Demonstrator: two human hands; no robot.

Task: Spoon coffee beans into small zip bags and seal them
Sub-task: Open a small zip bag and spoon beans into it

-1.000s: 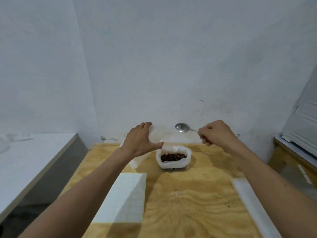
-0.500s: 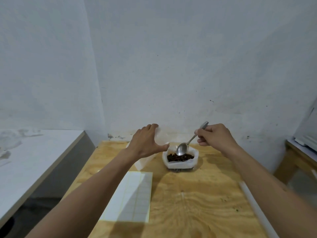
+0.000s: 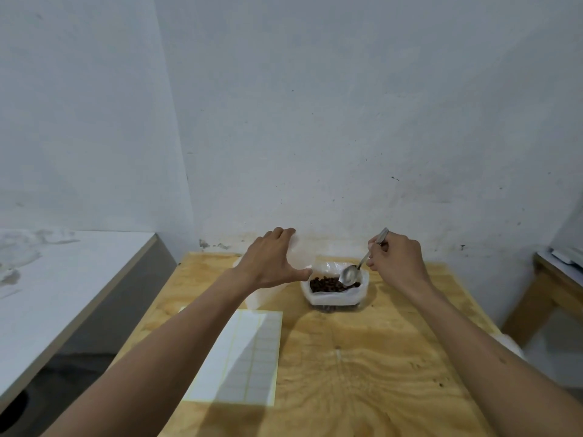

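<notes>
Here your right hand (image 3: 396,261) pinched the spoon (image 3: 358,269), bowl dipped among the beans (image 3: 328,284); at nine o'clock your left hand (image 3: 273,260), fingers curled, apparently gripped a translucent bag (image 3: 301,252).

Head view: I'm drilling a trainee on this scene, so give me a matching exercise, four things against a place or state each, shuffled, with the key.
Things:
1. spoon
2. coffee beans
3. label sheet
4. zip bag

Places or states:
A. flat on the plywood table
B. held by the left hand
C. in the white-lined container
D. gripped by the right hand, bowl dipped in

Pairs: 1-D, 2-C, 3-A, 4-B
</notes>
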